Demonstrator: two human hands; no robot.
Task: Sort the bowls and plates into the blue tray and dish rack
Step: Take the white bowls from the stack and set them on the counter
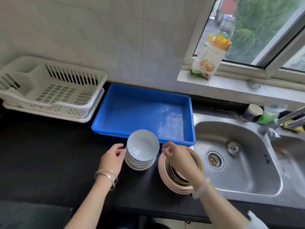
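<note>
— Flanking the bowl stack (141, 150) just before the blue tray (140, 111), our left hand (113, 157) and right hand (175, 156) curl loosely, gripping nothing.
— We want both palms low, lifting level so nothing slides.

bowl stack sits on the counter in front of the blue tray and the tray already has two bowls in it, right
No: the head view shows the blue tray holding no bowls. The bowl stack does sit on the counter in front of it.
</note>
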